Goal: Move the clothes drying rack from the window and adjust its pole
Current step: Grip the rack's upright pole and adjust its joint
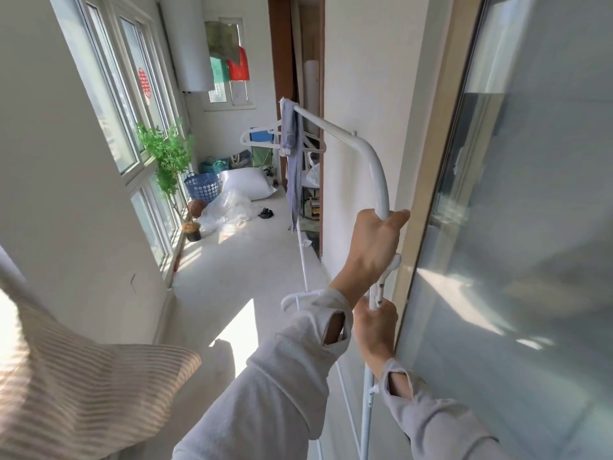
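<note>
A white clothes drying rack (pixel 371 161) stands against the right wall beside a sliding glass door. Its top bar runs away from me, bends near me and drops into an upright pole. My left hand (pixel 374 247) is wrapped around the pole just below the bend. My right hand (pixel 376 330) grips the same pole lower down, under a white plastic clamp (pixel 386 277). A grey-blue garment (pixel 293 161) hangs from the far end of the top bar. White hangers (pixel 262 136) dangle beside it.
Windows (pixel 132 104) line the left wall, with a green potted plant (pixel 169 161) below them. A blue basket (pixel 201 187), a white pillow, plastic sheeting and a ball lie on the floor at the far end. A striped cloth (pixel 66 376) fills the lower left.
</note>
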Motion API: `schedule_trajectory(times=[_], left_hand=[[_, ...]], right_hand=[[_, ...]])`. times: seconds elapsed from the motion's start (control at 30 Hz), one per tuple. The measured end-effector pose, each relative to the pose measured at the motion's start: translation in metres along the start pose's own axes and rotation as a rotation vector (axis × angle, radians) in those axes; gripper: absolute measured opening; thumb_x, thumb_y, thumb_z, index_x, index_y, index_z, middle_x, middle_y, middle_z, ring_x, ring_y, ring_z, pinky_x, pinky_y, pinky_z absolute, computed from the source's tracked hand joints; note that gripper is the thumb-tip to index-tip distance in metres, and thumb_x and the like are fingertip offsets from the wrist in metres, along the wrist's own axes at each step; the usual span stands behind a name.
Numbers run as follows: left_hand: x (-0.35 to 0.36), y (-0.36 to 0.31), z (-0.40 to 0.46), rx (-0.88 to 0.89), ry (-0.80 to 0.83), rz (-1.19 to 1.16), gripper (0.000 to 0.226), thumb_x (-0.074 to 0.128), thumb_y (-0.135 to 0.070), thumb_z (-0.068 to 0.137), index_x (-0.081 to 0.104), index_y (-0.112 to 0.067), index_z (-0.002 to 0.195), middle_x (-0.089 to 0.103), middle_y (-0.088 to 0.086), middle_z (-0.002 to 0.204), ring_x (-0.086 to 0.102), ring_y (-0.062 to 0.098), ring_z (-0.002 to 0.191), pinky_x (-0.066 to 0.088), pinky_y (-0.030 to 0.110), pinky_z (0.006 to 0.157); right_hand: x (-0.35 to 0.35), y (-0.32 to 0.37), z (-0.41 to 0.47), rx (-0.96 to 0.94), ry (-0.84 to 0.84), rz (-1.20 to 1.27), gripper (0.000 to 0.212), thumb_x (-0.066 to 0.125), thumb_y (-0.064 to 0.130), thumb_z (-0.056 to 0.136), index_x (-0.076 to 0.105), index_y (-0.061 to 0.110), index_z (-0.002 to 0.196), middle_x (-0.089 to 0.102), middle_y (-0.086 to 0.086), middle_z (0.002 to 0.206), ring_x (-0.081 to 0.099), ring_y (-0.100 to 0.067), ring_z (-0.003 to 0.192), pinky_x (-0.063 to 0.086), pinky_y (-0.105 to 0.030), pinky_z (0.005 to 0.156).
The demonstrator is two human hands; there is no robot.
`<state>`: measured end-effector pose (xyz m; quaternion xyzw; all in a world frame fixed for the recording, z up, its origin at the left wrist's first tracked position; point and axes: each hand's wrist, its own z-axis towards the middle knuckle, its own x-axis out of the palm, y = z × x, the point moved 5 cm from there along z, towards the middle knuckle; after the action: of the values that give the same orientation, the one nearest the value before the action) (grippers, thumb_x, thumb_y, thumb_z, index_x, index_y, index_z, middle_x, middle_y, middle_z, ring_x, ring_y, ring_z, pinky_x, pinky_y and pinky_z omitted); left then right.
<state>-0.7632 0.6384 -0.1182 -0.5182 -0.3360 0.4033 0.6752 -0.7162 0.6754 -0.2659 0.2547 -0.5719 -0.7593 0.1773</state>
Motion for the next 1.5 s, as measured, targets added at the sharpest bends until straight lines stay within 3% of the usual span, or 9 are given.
schedule_trajectory(times=[0.13,0.27,0.43,0.67,0.83,1.0,1.17,1.4,1.5], left_hand=[[0.002,0.003,0.018,-0.015,-0.003,-0.006,0.053,0.062,-0.024,0.087,0.031,-0.028,0.043,0.030,0.004,0.049,0.026,0.019,0.043,0.027,0.029,0.046],[0.006,0.005,0.039,-0.042,-0.011,-0.010,0.056,0.062,-0.022,0.085,0.031,-0.027,0.039,0.029,-0.002,0.043,0.025,0.018,0.041,0.024,0.029,0.047],[0.007,0.011,0.069,-0.046,-0.025,-0.034,0.055,0.060,-0.011,0.092,0.032,-0.025,0.047,0.031,-0.007,0.038,0.027,0.011,0.033,0.025,0.023,0.042],[0.003,0.021,0.099,-0.063,-0.042,-0.019,0.052,0.055,-0.008,0.096,0.025,-0.021,0.056,0.026,-0.004,0.042,0.023,0.012,0.033,0.023,0.023,0.041],[0.003,0.021,0.125,-0.040,-0.074,0.001,0.052,0.055,-0.009,0.095,0.030,-0.021,0.052,0.028,-0.003,0.039,0.023,0.013,0.033,0.023,0.026,0.043],[-0.002,0.034,0.157,-0.028,-0.039,-0.008,0.051,0.056,-0.009,0.094,0.030,-0.021,0.051,0.031,-0.005,0.038,0.025,0.012,0.033,0.025,0.024,0.042],[-0.010,0.041,0.191,-0.003,-0.027,-0.016,0.051,0.056,-0.008,0.094,0.031,-0.018,0.051,0.032,-0.005,0.036,0.027,0.012,0.032,0.026,0.023,0.041],[-0.019,0.046,0.225,0.041,-0.062,0.007,0.031,0.057,-0.009,0.094,0.048,-0.006,0.064,0.033,0.004,0.047,0.027,0.020,0.042,0.027,0.030,0.047],[-0.017,0.050,0.238,0.040,-0.075,0.016,0.037,0.057,-0.009,0.094,0.042,-0.010,0.060,0.033,0.004,0.048,0.027,0.020,0.044,0.027,0.029,0.047]], right_hand=[[0.011,-0.003,0.019,0.002,0.056,0.005,0.029,0.045,0.028,0.075,0.042,0.015,0.049,0.050,-0.004,0.047,0.044,-0.025,0.046,0.038,-0.038,0.048],[0.021,-0.004,0.042,-0.010,0.091,0.017,0.030,0.047,0.027,0.078,0.038,0.025,0.050,0.043,0.007,0.046,0.039,-0.016,0.045,0.033,-0.031,0.051],[0.035,-0.009,0.074,-0.036,0.061,-0.037,0.029,0.056,0.014,0.090,0.051,0.014,0.061,0.058,-0.003,0.057,0.048,-0.005,0.047,0.030,-0.018,0.044],[0.057,-0.017,0.102,-0.059,0.118,-0.032,0.028,0.057,0.020,0.091,0.057,0.018,0.063,0.059,0.006,0.054,0.056,-0.006,0.047,0.034,-0.011,0.044],[0.072,-0.018,0.131,-0.065,0.157,-0.033,0.033,0.053,0.018,0.091,0.051,0.016,0.058,0.059,-0.003,0.054,0.055,-0.015,0.048,0.043,-0.028,0.046],[0.090,-0.022,0.155,-0.052,0.148,-0.040,0.042,0.050,0.018,0.090,0.039,0.027,0.051,0.048,0.006,0.050,0.043,-0.011,0.045,0.033,-0.023,0.045],[0.115,-0.030,0.181,-0.012,0.157,-0.009,0.030,0.050,0.024,0.090,0.056,0.009,0.064,0.058,-0.009,0.059,0.051,-0.019,0.052,0.042,-0.031,0.050],[0.135,-0.024,0.209,-0.025,0.191,0.020,0.036,0.050,0.024,0.084,0.036,0.030,0.052,0.040,0.007,0.047,0.039,-0.005,0.041,0.028,-0.013,0.043],[0.138,-0.022,0.223,-0.023,0.214,0.028,0.036,0.050,0.019,0.082,0.033,0.030,0.051,0.040,0.009,0.043,0.036,-0.006,0.040,0.028,-0.014,0.041]])
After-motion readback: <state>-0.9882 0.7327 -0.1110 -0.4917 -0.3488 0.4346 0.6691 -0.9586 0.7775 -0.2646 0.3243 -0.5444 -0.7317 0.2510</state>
